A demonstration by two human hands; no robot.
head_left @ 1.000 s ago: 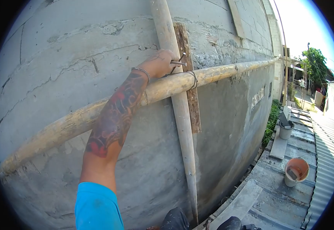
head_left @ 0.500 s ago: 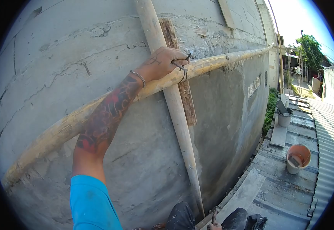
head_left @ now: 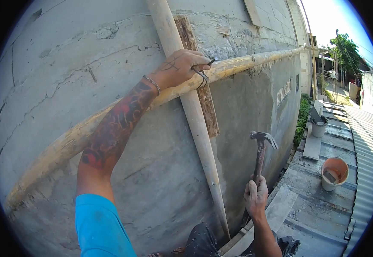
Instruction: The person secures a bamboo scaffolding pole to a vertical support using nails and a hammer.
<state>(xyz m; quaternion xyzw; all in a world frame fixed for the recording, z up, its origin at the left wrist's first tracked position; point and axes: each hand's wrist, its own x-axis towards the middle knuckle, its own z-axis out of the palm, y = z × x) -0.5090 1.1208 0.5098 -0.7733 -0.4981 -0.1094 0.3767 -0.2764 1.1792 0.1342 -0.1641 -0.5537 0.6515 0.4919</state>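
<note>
My left hand point(head_left: 185, 66) is closed at the crossing of two poles, its fingers pinching a dark nail point(head_left: 211, 62) whose shiny head points up and right. A thin dark tie point(head_left: 202, 76) loops round the long, roughly level pole point(head_left: 233, 66) just below the fingers. The upright pole point(head_left: 197, 124) passes behind it, with a rough wooden board point(head_left: 208, 109) alongside. Lower right, my right hand point(head_left: 256, 195) grips a claw hammer point(head_left: 260, 150) by its handle, head up, apart from the poles.
A cracked, plastered wall point(head_left: 49, 107) rises behind the poles. On the right, a ledge carries planks point(head_left: 278, 210), an orange-lined bucket point(head_left: 333, 182) and a darker bucket point(head_left: 318, 128). Corrugated roofing point(head_left: 368, 145) runs along the far right. My knee and several toes show at the bottom.
My right hand has risen from the bottom edge, bringing the hammer fully into sight. The left hand stays at the pole crossing with the nail; the view has shifted slightly.
</note>
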